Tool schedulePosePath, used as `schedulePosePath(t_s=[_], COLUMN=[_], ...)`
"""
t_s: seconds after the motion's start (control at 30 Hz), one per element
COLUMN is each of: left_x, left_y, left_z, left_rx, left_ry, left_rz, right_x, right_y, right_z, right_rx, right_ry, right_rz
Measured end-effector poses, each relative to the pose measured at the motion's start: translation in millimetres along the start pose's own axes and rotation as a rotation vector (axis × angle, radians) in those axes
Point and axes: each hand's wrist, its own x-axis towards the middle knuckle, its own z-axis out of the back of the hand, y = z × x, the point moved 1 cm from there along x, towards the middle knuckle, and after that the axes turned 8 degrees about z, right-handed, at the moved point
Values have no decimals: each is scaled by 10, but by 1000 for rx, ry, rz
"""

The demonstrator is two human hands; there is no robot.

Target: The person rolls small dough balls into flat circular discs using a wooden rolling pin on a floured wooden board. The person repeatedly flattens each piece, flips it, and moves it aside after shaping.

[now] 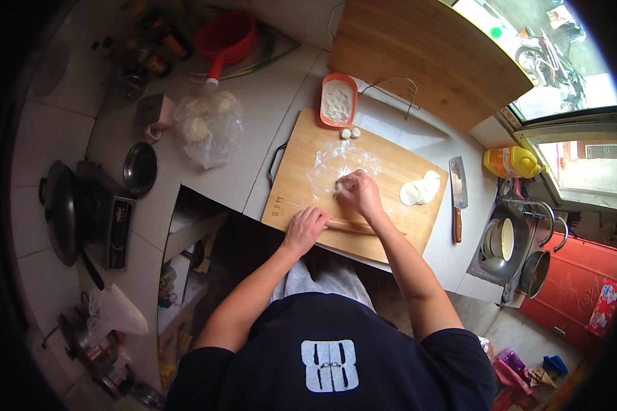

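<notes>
My left hand [306, 227] rests over one end of a wooden rolling pin [352, 226], which lies across the near part of a wooden cutting board [288, 177]. Above the pin, my right hand [359, 191] has its fingers bent down around a small piece of dough [343, 186], mostly hidden beneath them. Loose flour [334, 156] dusts the board there. Two small dough pieces [350, 133] sit at the far edge. Several thin round dough wrappers [420, 189] overlap at the board's right side.
An orange-rimmed container of flour [338, 100] touches the board's far edge. A cleaver [458, 198] lies on the counter to the right, before the sink [504, 267]. To the left are a plastic bag of dough [205, 126], a metal bowl [140, 168] and a wok [61, 213].
</notes>
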Motion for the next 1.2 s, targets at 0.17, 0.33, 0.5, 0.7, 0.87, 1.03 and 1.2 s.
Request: schedulePosePath(t_s=[0.17,0.33,0.5,0.7,0.87,1.03,1.2], left_x=[-6,-123,-144,-148,-44,224,-134], left_y=[3,10,-7,-34,54,290,63], left_z=[64,29,48,30,82,234,227], left_rx=[-34,-44,-51,6,-20,133,144], left_ry=[24,29,21,36,-59,-57,133], left_rz=[-7,9,21,25,102,151,266], right_x=[-232,-81,83,134,14,-463,-1035], right_y=[-67,68,87,347,-180,-351,-391], right_z=[2,140,-624,-506,-168,336,243], right_rx=[-239,-59,-610,-566,102,-526,-576], right_ry=[169,28,13,74,-290,43,73], right_rz=[229,6,109,124,16,95,119])
